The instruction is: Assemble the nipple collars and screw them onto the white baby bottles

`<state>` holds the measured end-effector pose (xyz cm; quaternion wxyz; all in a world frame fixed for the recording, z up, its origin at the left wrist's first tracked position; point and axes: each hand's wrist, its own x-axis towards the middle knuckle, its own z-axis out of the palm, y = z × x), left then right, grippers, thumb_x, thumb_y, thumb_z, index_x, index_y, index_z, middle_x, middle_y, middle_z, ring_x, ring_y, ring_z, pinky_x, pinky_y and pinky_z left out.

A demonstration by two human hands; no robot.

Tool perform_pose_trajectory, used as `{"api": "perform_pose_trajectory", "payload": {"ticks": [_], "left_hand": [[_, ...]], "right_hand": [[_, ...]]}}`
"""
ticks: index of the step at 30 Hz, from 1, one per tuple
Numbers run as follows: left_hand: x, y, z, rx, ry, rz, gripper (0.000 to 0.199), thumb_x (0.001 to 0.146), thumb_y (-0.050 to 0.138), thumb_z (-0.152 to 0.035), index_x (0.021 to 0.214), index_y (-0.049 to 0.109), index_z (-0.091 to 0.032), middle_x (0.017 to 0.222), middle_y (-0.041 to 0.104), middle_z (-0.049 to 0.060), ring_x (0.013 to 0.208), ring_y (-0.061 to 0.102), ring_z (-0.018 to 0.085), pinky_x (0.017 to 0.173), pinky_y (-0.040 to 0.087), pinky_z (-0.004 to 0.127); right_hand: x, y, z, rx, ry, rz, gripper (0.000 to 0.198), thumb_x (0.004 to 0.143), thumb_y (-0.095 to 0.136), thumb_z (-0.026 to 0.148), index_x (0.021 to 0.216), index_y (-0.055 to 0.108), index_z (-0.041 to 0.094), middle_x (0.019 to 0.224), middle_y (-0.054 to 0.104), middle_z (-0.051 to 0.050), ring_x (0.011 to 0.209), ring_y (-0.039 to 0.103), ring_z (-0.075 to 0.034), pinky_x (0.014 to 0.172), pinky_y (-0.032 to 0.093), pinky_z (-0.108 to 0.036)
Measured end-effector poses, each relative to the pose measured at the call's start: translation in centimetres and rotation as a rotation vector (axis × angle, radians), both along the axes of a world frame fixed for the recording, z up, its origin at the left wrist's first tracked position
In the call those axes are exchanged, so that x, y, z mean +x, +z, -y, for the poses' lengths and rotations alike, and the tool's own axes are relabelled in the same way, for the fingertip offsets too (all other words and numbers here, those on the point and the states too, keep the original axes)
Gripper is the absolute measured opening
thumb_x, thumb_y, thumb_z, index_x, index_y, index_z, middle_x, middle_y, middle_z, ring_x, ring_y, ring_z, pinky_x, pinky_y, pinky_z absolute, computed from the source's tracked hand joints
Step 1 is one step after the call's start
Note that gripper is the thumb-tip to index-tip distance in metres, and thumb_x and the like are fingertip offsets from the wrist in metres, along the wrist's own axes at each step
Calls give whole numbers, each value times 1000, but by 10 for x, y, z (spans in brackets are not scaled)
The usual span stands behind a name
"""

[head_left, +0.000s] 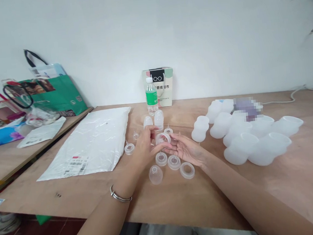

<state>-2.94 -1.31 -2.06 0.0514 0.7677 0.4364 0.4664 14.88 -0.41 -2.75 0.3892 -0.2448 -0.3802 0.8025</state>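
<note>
And here we are: L hand (pixel 147 142) & R hand (pixel 188 149) meet mid-tabletop (pixel 204 193), w/ a clear ring (pixel 163 135) btwn them, held up over the loose parts. L grip's closed on it, thumb across the near edge, fingers curled at the far L side. R grip's half open, palm up, fingertips at the ring's R edge; whether they bear any of its weight, can't tell.

Key relation: ring's right at both grips, so neither hand's nearer. It's round, no long axis to speak of; opening looks upward, tilted a bit toward the viewer. Directly below, nearer the viewer: two rings w/ inserts (pixel 174 162), a bare ring (pixel 187 170) off to the R, & a clear dome (pixel 155 175) to the L.

Hard to see: ring's underside, plus R fingers partly behind L thumb. What's inside the ring? Too washed-out, clear on clear. L hand cuts off the base of a clear cap (pixel 147 121) behind; pixelated patch covers some of the white bottles (pixel 269 148), far R.
</note>
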Motion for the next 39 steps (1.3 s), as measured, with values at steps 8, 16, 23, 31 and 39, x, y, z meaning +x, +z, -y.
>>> {"api": "perform_pose_trajectory", "payload": {"ticks": [8, 16, 23, 31, 39], "left_hand": [[15, 8, 13, -44, -61, -105, 35, 76, 65, -44, 98, 51, -20, 90, 61, 2, 81, 59, 17, 72, 47, 29], [18, 9, 11, 105, -54, -195, 35, 78, 64, -38, 105, 53, -20, 96, 64, 5, 90, 61, 18, 75, 49, 28], [19, 10, 15, 115, 62, -188, 30, 74, 65, -41, 93, 56, -20, 83, 68, 2, 77, 63, 16, 67, 49, 27], [22, 9, 21, 157, -50, -162, 33, 76, 65, -40, 99, 57, -19, 93, 69, 5, 82, 64, 17, 71, 51, 27], [20, 13, 19, 158, 72, -114, 26, 76, 64, -40, 90, 57, -19, 79, 65, 2, 74, 60, 15, 68, 49, 27]], "right_hand": [[-2, -5, -2, 96, -37, 5, 29, 60, 79, 18, 83, 62, 19, 76, 67, 3, 68, 63, -7, 68, 52, -18], [2, -6, -7, 102, -119, 36, 23, 58, 78, 18, 74, 62, 18, 71, 63, 4, 66, 59, -7, 64, 48, -18], [5, -5, -9, 123, -168, 70, 23, 58, 79, 24, 70, 60, 18, 69, 62, 4, 62, 56, -8, 65, 46, -22], [5, -9, -9, 112, -159, 112, 23, 52, 80, 19, 66, 62, 16, 63, 62, 3, 61, 56, -10, 60, 45, -22], [2, -8, -4, 129, -192, 105, 23, 54, 80, 23, 67, 61, 17, 66, 62, 3, 63, 56, -8, 68, 47, -23]]}}
